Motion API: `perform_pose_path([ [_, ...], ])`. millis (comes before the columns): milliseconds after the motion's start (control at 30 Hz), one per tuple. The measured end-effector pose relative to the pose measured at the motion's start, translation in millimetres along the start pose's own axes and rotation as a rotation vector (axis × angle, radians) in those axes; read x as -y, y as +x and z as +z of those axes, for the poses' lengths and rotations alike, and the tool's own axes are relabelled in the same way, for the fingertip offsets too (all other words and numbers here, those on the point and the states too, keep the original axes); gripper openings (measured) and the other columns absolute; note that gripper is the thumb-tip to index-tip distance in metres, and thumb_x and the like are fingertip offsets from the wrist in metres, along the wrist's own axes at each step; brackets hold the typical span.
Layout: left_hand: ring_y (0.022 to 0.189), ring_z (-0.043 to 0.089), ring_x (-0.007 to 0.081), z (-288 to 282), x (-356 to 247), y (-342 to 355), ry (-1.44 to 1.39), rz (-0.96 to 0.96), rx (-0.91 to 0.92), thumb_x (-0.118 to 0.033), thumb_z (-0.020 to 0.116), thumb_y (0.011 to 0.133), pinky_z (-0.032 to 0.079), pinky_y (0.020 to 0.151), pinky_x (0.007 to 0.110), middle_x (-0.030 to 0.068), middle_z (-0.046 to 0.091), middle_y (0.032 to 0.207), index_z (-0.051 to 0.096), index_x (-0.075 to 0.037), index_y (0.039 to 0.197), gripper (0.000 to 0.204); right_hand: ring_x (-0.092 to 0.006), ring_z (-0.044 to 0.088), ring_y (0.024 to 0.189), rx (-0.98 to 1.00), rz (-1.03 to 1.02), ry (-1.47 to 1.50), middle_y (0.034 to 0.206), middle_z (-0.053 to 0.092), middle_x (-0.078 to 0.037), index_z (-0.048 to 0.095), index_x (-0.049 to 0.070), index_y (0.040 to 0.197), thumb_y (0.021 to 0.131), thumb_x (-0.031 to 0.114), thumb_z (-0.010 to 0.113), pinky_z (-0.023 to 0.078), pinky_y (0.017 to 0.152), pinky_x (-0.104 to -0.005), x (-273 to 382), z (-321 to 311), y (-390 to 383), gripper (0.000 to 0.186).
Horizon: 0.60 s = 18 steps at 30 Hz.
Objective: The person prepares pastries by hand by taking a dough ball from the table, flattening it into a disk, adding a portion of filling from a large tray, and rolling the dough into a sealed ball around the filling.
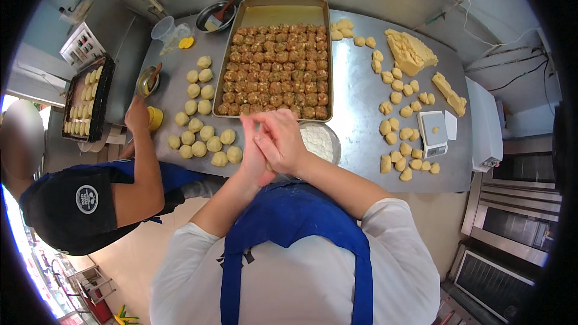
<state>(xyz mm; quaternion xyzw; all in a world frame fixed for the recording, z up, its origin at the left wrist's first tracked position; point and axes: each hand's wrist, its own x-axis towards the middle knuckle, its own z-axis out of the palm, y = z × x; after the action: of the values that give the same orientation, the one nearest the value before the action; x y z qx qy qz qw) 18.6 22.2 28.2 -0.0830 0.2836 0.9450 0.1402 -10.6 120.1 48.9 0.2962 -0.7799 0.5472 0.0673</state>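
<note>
My left hand (255, 155) and my right hand (280, 143) are pressed together, palm to palm, over the near edge of the table. Between their heels peeks a pale yellow edge of a piece of dough (269, 168); my palms hide the rest. Just beyond my fingers is a metal tray (282, 9) with close rows of brown filling balls (274, 66). A bowl of white flour (317, 142) is partly behind my right hand. To the left of my hands sit smooth, round dough balls (206, 132).
Small dough pieces (397, 84), a large dough block (410, 52) and a digital scale (432, 134) are on the right. At left, a co-worker's arm (139, 144) reaches to a small bowl with a brush (148, 80), near a dark tray of shaped pastries (86, 99).
</note>
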Motion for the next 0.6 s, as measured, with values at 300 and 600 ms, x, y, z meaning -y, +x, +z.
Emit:
perform_pose_path([
  [300,0.135,0.040,0.0279,-0.2,7.8,-0.8,-0.031,-0.091,0.016,-0.072,0.024,0.093,0.033,0.112,0.040,0.0085,0.041,0.146,0.039,-0.012,0.142,0.078,-0.0268,0.057,0.077,-0.041,0.162,0.354,0.086,0.062,-0.009,0.064,0.007,0.098,0.081,0.021,0.060,0.041,0.083,-0.0398,-32.0,16.2,-4.5,0.022],
  [600,0.130,0.046,0.0240,-33.9,-12.1,-2.9,0.057,-0.374,-0.017,-0.085,0.030,0.081,0.039,0.107,0.039,0.0092,0.044,0.143,0.034,-0.015,0.146,0.096,-0.0270,0.062,0.082,0.121,-0.232,-0.123,0.091,0.064,-0.010,0.061,0.007,0.107,0.078,0.021,0.065,0.047,0.080,-0.0403,-23.5,-20.9,21.9,0.032],
])
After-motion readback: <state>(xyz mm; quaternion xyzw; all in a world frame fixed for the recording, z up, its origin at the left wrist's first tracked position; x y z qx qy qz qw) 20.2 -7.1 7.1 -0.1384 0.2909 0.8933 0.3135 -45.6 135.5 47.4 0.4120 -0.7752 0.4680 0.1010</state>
